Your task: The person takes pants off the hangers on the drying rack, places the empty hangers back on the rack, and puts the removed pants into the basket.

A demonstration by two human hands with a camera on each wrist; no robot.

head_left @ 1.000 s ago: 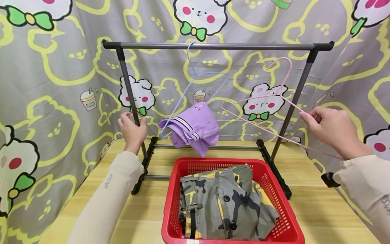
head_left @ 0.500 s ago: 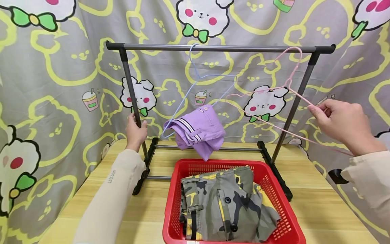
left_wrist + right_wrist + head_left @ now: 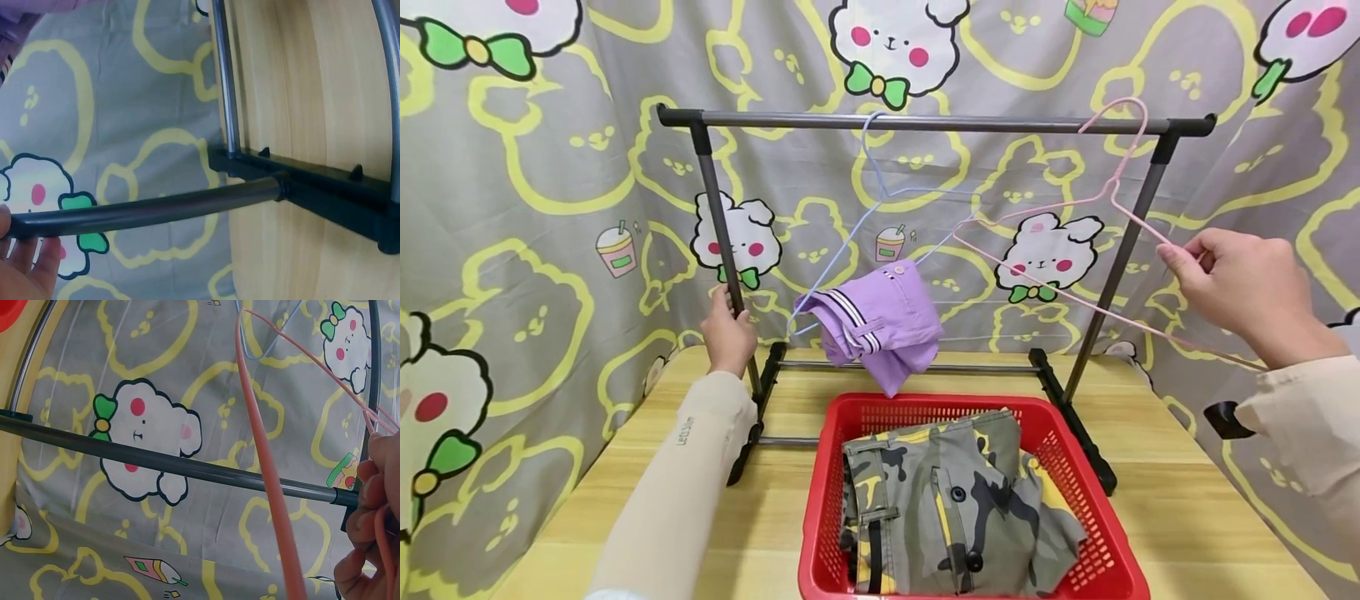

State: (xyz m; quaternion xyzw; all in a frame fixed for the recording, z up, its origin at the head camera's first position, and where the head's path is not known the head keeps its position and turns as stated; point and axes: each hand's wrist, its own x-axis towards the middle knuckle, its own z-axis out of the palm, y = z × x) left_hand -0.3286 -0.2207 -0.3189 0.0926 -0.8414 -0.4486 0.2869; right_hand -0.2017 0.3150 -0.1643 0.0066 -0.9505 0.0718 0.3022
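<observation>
My right hand pinches the upper arm of a pink clothes hanger, which carries nothing. Its hook overlaps the rail of the clothes rack near the right end; I cannot tell whether they touch. In the right wrist view the pink hanger crosses in front of a rack post. My left hand grips the rack's left post, thumb and fingers on opposite sides of the tube. Purple pants hang folded over a blue hanger at the middle of the rail.
Before the rack stands a red plastic basket holding folded camouflage pants. Both rest on a wooden table. A patterned grey curtain closes in the back and sides.
My right hand has raised the pink hanger, bringing its hook up from below the rail to rail height. My left hand has closed round the left post. The purple pants swing slightly.
</observation>
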